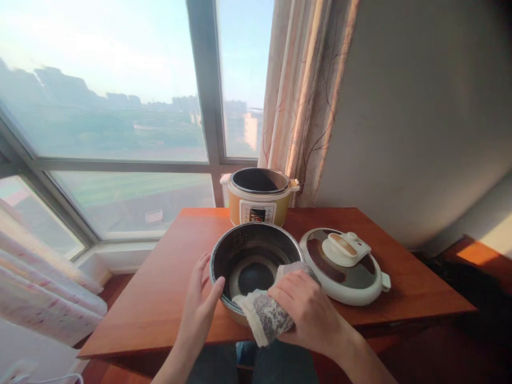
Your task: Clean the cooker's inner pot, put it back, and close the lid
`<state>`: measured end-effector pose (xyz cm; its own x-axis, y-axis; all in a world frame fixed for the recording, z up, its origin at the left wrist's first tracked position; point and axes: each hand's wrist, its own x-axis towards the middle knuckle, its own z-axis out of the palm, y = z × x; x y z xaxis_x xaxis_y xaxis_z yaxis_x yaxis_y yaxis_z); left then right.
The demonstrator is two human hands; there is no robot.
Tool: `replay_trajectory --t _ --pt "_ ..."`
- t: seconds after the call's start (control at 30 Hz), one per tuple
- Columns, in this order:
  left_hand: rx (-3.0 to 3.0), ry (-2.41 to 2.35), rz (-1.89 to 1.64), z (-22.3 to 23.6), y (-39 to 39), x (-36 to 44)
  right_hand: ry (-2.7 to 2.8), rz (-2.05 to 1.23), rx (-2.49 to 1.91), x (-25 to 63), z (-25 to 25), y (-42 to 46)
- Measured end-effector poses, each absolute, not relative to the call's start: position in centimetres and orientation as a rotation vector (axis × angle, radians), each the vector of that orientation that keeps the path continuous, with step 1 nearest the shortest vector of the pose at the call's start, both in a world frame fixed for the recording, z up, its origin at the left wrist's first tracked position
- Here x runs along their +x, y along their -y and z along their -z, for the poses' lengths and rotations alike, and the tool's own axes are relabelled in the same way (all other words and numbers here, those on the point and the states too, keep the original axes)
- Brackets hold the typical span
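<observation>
A dark inner pot (pixel 256 277) with a pale rim stands near the table's front edge, its mouth facing up. My left hand (pixel 200 298) is at the pot's left side, fingers stretched and spread, the thumb close to the rim; whether it presses on the pot I cannot tell. In my right hand (pixel 306 312) is a bunched grey and cream cloth (pixel 266 314), draped over the pot's near right rim. To the right lies a round white lid (pixel 360 296) with a dark glossy top and a raised handle (pixel 346 248), partly behind the cloth hand.
Behind the pot stands an electric cooker body (pixel 236 208), tan with a front control panel, open at the top. The wooden table (pixel 160 298) ends just in front of the pot. Windows, a curtain (pixel 296 106) and a wall (pixel 400 133) border the far side.
</observation>
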<state>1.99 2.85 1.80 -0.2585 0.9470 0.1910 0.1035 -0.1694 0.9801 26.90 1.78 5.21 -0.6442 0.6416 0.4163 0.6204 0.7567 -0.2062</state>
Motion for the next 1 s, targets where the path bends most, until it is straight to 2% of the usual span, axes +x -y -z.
replay_trajectory --t 0.17,0.37,0.57,1.0 --pt "1.319 -1.400 -1.494 -1.3 -1.9 2.9 2.503 -0.081 -0.919 25.5 -5.1 -1.1" --pt "1.310 -1.462 -1.473 -1.9 -2.3 2.6 2.430 0.044 -0.967 22.4 -4.3 0.3" --pt "1.375 -1.269 -1.400 -2.1 -3.3 0.2 2.454 0.098 -1.004 21.8 -4.4 0.4" --pt "1.406 -1.034 -1.132 -4.2 -7.7 -3.6 2.699 -0.171 -0.934 26.8 -7.5 -2.7"
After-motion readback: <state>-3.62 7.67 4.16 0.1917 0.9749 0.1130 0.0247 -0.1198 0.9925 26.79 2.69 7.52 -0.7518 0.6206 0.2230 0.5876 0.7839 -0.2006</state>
